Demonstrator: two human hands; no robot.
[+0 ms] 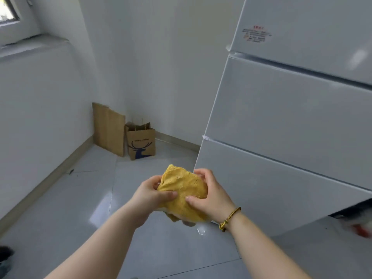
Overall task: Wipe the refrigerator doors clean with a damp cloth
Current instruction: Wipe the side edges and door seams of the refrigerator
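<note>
A bunched yellow cloth [182,191] is held in front of me at waist height. My left hand [150,195] grips its left side, thumb pressed on top. My right hand [211,196], with a braided band at the wrist, grips its right side with fingers curled over the far edge. The white refrigerator [281,125] stands to the right, its stacked doors and drawers shut, with a small label on the upper door [256,34]. Both hands are just left of the fridge's lower corner, apart from it.
A brown paper bag with a blue deer print [141,141] and a flat piece of cardboard [108,127] lean in the far corner. Glossy grey floor tiles [80,198] spread to the left. A window sill [30,43] is at the upper left.
</note>
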